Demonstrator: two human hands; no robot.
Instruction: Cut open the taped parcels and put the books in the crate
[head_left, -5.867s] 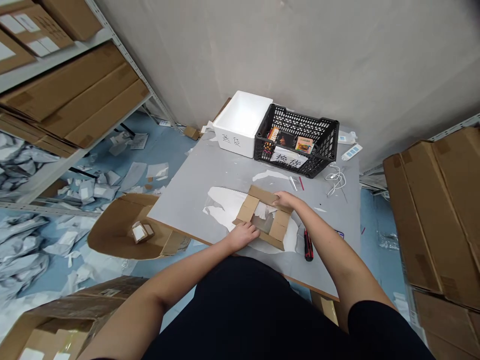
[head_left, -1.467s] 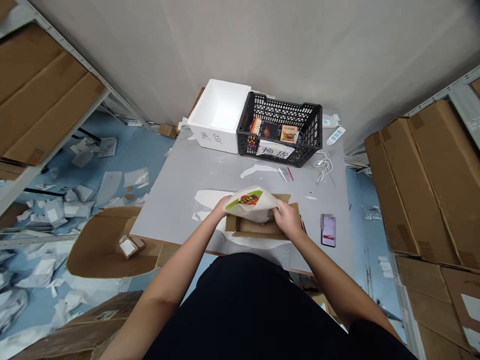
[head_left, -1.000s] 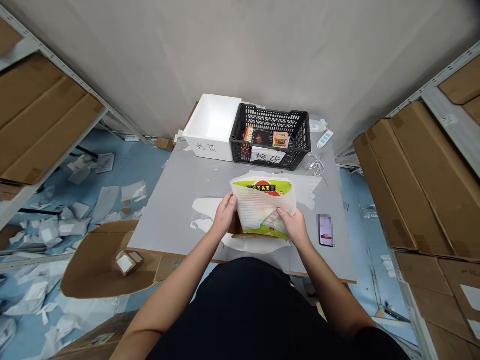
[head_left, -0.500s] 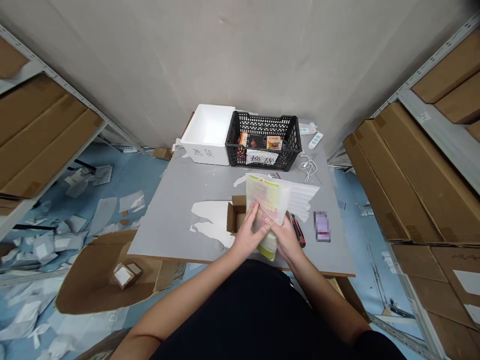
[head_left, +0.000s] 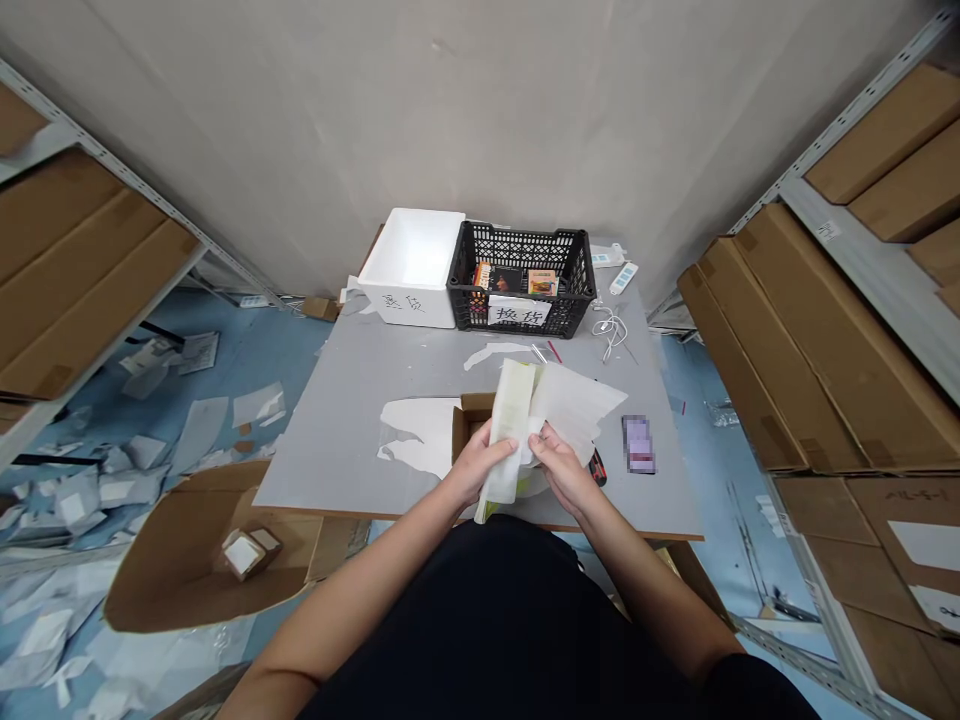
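Steel shelving (head_left: 127, 175) loaded with flat cardboard cartons (head_left: 795, 340) flanks a grey table (head_left: 337, 450), and torn white packaging litters the blue floor (head_left: 277, 350) to the left. At the table's far end sit a white foam box (head_left: 405, 303) and a black plastic crate (head_left: 517, 236) holding brightly coloured packages (head_left: 541, 283). An open cardboard carton (head_left: 476, 403) stands near the table's front edge.

Both hands are closed in a firm grasp on a pale green packet (head_left: 506, 440), the left hand (head_left: 476, 465) around its side and the right hand (head_left: 559, 455) pinching it where a white foam sheet (head_left: 574, 405) fans away. The packet is held upright above the carton's near side, its lower end reaching about the table's edge.

That overhang looks like the main risk: a loosened grip could drop the packet to the floor. A utility knife (head_left: 597, 467) lying just beside the right hand could also snag the sheet if the wrist swings that way.
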